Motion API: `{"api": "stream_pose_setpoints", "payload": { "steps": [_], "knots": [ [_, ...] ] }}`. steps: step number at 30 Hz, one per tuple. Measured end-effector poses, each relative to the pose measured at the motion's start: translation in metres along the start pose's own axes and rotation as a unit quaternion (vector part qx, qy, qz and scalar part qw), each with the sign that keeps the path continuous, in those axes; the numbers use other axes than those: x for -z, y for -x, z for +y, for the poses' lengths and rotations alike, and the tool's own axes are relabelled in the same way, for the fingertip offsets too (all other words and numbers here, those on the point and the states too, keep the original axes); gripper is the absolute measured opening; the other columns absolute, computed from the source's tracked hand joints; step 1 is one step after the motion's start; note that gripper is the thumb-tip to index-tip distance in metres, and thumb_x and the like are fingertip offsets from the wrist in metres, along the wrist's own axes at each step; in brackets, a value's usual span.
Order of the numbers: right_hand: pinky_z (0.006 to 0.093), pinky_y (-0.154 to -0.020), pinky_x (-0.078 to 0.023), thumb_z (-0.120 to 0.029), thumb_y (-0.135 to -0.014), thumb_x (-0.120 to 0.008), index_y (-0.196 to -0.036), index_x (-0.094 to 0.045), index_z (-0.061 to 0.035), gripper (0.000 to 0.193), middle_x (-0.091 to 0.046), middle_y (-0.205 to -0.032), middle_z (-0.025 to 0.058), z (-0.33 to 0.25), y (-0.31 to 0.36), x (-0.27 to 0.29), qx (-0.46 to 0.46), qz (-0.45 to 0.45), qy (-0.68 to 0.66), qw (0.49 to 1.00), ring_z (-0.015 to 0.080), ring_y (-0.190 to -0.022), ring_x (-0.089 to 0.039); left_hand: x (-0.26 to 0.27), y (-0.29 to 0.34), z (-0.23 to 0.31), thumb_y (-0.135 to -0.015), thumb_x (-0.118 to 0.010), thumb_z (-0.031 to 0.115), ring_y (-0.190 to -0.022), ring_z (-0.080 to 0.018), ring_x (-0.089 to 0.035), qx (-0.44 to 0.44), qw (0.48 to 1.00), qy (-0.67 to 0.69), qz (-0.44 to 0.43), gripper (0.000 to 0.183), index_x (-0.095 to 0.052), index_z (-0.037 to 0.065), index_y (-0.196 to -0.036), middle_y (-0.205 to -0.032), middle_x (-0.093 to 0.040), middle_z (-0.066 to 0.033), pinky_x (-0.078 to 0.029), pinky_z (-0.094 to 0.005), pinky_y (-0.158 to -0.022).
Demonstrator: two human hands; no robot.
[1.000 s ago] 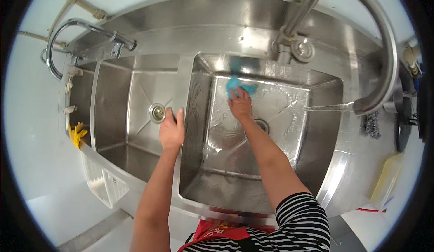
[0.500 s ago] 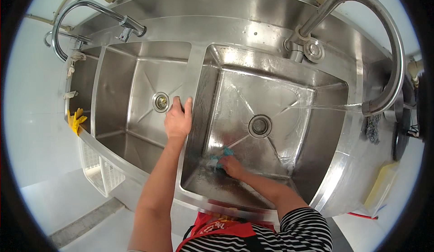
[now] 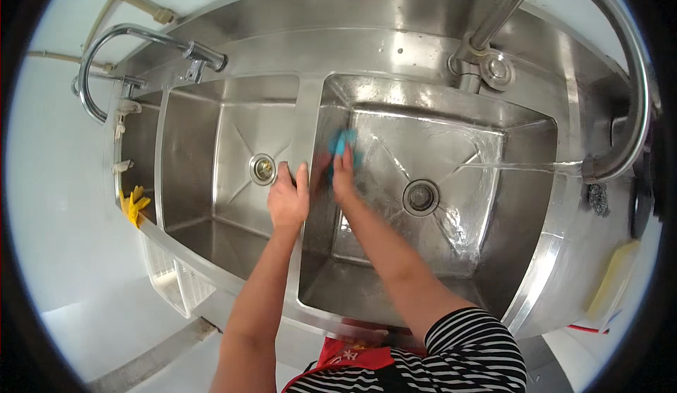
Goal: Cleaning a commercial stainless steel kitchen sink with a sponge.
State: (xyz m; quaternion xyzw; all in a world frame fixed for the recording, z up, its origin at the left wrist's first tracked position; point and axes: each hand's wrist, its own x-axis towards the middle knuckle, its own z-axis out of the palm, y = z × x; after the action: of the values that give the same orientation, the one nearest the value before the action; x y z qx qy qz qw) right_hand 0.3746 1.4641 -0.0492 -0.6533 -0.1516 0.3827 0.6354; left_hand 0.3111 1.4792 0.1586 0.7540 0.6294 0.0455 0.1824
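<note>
My right hand (image 3: 343, 176) presses a blue cloth (image 3: 343, 143) against the left wall of the right-hand sink basin (image 3: 384, 203). The cloth is blurred, and part of it is hidden by the fingers. On the steel divider (image 3: 307, 121) between the basins rests my left hand (image 3: 288, 201), its thumb and forefinger apart and nothing seen in it. Its other fingers bend down out of sight on the side of the left basin (image 3: 243, 129). Water runs from the large faucet (image 3: 638, 104) into the right basin, near its round drain (image 3: 421, 197).
A chrome faucet (image 3: 116, 32) stands at the back left. Yellow gloves (image 3: 134, 205) hang over the left rim, above a white plastic basket (image 3: 187, 287). At the right are a steel scourer (image 3: 598, 200) and a yellow board-like object (image 3: 612, 277). Bits of debris lie in the left drain (image 3: 263, 169).
My right hand has carried the blue cloth from the near left corner of the right basin to farther up its left wall. My left hand stays on the divider. The view has shifted slightly.
</note>
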Motion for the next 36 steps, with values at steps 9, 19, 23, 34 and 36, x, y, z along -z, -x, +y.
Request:
{"api": "stream_pose_setpoints", "payload": {
  "steps": [9, 19, 23, 34, 36],
  "knots": [
    [0.0343, -0.114, -0.004, -0.017, -0.098, -0.041, -0.147, -0.012, -0.0067, 0.059, -0.006, -0.155, 0.009, -0.041, 0.214, -0.012, -0.124, -0.187, -0.003, 0.975, 0.0233, -0.143, -0.004, 0.024, 0.008, -0.029, -0.092, -0.041, 0.049, -0.084, -0.0438, -0.06, 0.052, 0.998, -0.024, 0.009, 0.052, -0.049, 0.002, -0.113, -0.086, -0.064, -0.0241, -0.045, -0.0527, -0.074],
    [0.0346, -0.114, -0.009, -0.016, -0.097, -0.04, -0.147, -0.015, -0.0057, 0.056, -0.011, -0.154, 0.0129, 0.028, 0.146, 0.008, -0.234, -0.165, 0.068, 0.956, 0.0265, -0.142, -0.01, 0.008, 0.001, -0.018, -0.093, -0.04, 0.048, -0.082, -0.0443, -0.06, 0.015, 1.0, -0.011, 0.012, 0.051, -0.049, 0.002, -0.113, -0.081, -0.063, -0.0242, -0.046, -0.0526, -0.073],
    [0.0338, -0.114, -0.008, -0.015, -0.097, -0.04, -0.146, -0.017, -0.0057, 0.055, -0.014, -0.153, 0.0109, -0.062, 0.199, -0.012, -0.134, -0.18, -0.044, 0.973, 0.0236, -0.142, -0.01, 0.023, 0.006, -0.031, -0.093, -0.04, 0.048, -0.082, -0.0445, -0.06, 0.021, 0.999, -0.021, 0.026, 0.051, -0.048, 0.002, -0.113, -0.081, -0.063, -0.0245, -0.046, -0.0527, -0.072],
    [0.0413, -0.11, -0.023, -0.028, -0.096, -0.042, -0.139, -0.035, -0.0065, 0.049, -0.027, -0.144, 0.0188, -0.081, -0.047, -0.049, 0.105, 0.015, -0.026, 0.994, 0.0355, -0.132, -0.028, 0.021, 0.006, -0.024, -0.094, -0.037, 0.046, -0.086, -0.045, -0.059, 0.025, 0.999, -0.029, 0.006, 0.052, -0.047, 0.0, -0.114, -0.09, -0.062, -0.0275, -0.045, -0.0519, -0.073],
    [0.0425, -0.109, -0.024, -0.028, -0.095, -0.042, -0.139, -0.033, -0.0057, 0.05, -0.029, -0.142, 0.0203, -0.02, -0.037, -0.034, 0.004, 0.017, 0.012, 1.0, 0.0366, -0.131, -0.029, 0.015, 0.003, -0.019, -0.094, -0.037, 0.046, -0.086, -0.0451, -0.059, 0.021, 0.999, -0.027, -0.004, 0.051, -0.047, 0.0, -0.115, -0.089, -0.062, -0.0278, -0.045, -0.0519, -0.074]
  ]
}}
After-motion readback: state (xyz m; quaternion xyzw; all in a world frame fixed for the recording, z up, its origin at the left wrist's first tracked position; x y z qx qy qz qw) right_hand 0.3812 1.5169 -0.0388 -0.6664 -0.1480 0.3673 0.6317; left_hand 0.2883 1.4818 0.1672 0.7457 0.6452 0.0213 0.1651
